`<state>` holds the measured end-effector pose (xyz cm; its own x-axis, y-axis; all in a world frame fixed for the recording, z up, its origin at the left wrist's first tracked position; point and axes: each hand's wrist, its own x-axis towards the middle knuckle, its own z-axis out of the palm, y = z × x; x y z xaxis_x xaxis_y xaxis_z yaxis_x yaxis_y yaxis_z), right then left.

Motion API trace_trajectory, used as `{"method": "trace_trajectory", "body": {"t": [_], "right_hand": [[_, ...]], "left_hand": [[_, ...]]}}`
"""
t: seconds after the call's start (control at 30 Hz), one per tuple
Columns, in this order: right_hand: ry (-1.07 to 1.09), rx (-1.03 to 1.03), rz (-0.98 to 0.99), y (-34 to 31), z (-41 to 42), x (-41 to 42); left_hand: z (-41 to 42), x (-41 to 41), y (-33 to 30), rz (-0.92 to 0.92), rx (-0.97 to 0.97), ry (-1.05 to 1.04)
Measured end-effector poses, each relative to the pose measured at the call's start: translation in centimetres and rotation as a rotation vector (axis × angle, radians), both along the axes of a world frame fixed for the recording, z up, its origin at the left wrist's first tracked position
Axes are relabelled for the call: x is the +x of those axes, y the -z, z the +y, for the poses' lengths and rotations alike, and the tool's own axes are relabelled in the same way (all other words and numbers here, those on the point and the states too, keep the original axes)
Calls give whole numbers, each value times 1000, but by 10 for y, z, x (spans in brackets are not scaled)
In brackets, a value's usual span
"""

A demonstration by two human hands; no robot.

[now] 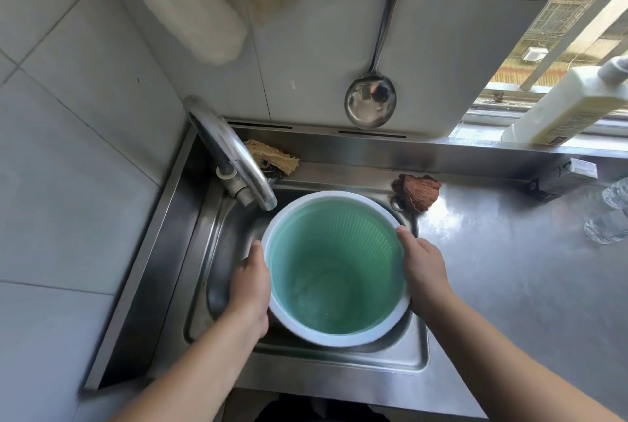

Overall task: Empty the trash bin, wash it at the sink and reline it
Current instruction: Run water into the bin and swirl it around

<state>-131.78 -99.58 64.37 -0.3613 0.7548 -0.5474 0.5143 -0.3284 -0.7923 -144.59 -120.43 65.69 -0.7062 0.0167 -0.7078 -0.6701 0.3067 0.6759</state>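
A round green trash bin (334,272) with a white rim stands upright in the steel sink (217,251), its open mouth facing me. Its ribbed inside looks wet, with a little water at the bottom. My left hand (249,285) grips the bin's left side just under the rim. My right hand (423,267) holds the right side, thumb on the rim. The curved faucet (238,156) ends just over the bin's upper left edge; no water stream is visible.
A loofah scrubber (272,156) lies behind the faucet and a brown cloth (418,190) at the sink's back right corner. A ladle (370,102) hangs on the tiled wall. A detergent bottle (571,105), a dark box (560,180) and a clear bottle (611,218) stand at right.
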Motion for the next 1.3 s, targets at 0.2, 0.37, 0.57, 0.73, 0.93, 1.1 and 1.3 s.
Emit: {"method": "trace_trajectory", "body": {"t": [0.2, 0.37, 0.57, 0.73, 0.93, 1.1, 1.3], "right_hand": [[-17, 49, -3, 1, -5, -8], [-40, 35, 2, 8, -22, -1], [-14, 74, 20, 7, -5, 14], [46, 21, 87, 0, -3, 5], [21, -46, 92, 3, -16, 6], [30, 30, 35, 4, 0, 12], [21, 46, 56, -1, -7, -6]], "left_hand": [[-5, -9, -2, 55, -17, 15], [-22, -5, 2, 92, -64, -9], [-6, 17, 7, 0, 20, 15], [3, 0, -4, 123, 19, 32], [-11, -7, 0, 123, -4, 39], [-3, 12, 17, 14, 32, 38], [-5, -6, 8, 138, 21, -1]]}}
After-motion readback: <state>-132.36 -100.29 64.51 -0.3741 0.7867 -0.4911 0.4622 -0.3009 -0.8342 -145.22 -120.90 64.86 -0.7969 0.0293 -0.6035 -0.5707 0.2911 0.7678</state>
